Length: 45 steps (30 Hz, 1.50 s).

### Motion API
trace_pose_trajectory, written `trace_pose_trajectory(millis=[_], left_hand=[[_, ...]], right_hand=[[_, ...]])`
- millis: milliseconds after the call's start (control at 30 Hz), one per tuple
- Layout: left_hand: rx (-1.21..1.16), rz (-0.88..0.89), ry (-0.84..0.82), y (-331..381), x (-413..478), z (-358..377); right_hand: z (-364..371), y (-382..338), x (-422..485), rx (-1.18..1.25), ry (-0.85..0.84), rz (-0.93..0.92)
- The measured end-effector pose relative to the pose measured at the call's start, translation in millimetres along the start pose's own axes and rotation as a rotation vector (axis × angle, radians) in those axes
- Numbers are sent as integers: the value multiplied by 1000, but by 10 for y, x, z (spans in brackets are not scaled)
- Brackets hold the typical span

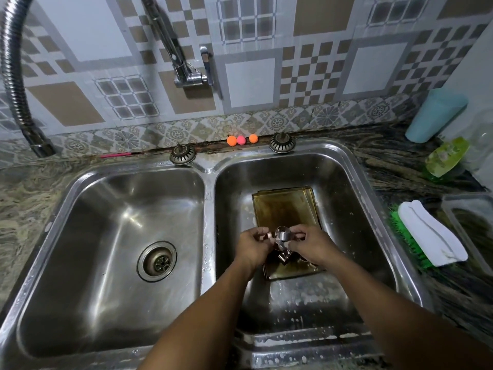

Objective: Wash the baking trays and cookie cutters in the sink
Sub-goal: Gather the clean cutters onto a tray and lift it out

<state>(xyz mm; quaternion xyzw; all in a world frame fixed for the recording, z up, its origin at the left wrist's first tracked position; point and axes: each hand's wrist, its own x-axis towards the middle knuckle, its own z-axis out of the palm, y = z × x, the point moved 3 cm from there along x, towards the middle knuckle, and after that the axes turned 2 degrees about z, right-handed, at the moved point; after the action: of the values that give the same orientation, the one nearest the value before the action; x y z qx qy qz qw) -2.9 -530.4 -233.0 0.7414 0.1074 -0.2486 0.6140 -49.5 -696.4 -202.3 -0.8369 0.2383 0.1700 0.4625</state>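
A gold-coloured baking tray [282, 209] lies flat in the right basin of the steel double sink [209, 198]. Over its near half, my left hand [252, 248] and my right hand [310, 245] meet around a small shiny metal cookie cutter [283, 234], each pinching one side of it. Under my hands, more metal cookie cutters [283, 259] rest on the tray, partly hidden. The left basin holds nothing but its drain [156, 261].
A flexible tap hose [16, 84] hangs over the far left; the wall tap [186, 73] sits behind the divider. On the right counter lie a white-and-green scrub brush [426, 236], a green soap bottle [444, 157], a teal cup [434, 116] and a clear container [469, 212]. Three small balls [241, 139] rest behind the sink.
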Motion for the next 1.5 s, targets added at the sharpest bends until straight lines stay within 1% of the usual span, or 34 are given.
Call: trace_pose_trajectory(millis=[167, 267, 333, 400, 467, 533, 600, 633, 700, 833, 867, 967, 1067, 1167, 1267, 1367, 1500], left_hand=[[96, 65, 75, -83, -19, 27], [208, 120, 147, -108, 27, 42], [240, 114, 201, -133, 48, 53], [274, 112, 269, -166, 39, 63], [331, 120, 294, -244, 27, 58], [334, 74, 204, -334, 16, 72], [195, 10, 61, -451, 32, 120], [135, -32, -8, -498, 32, 161], [100, -42, -68, -664, 112, 229], [167, -34, -75, -872, 231, 241], [203, -40, -63, -738, 109, 218], [198, -17, -41, -437, -129, 181], [235, 12, -21, -338, -186, 182], [273, 77, 10, -253, -296, 170], [284, 170, 24, -195, -418, 160], [344, 330, 30, -19, -532, 112], [437, 521, 40, 324, -632, 2]], right_hand=[[48, 106, 71, 4, 93, -37], [4, 168, 65, 21, 208, -25], [-37, 232, 59, -21, 289, -2], [-57, 324, 54, -38, 306, 41], [-69, 459, 67, -18, 277, 105], [-64, 583, 99, 97, 234, 151], [-42, 627, 129, 253, 180, 146], [-35, 631, 146, 293, 162, 144], [-47, 632, 163, 327, 163, 141], [-50, 734, 130, 315, 143, 131], [-30, 769, 111, 318, 132, 127], [31, 778, 48, 303, 118, 95], [20, 705, 7, 305, 111, 76], [-16, 594, -54, 300, 125, 22], [-47, 441, -128, 270, 179, -33], [-112, 246, -212, 220, 244, -122], [-280, -14, -322, 167, 382, -279]])
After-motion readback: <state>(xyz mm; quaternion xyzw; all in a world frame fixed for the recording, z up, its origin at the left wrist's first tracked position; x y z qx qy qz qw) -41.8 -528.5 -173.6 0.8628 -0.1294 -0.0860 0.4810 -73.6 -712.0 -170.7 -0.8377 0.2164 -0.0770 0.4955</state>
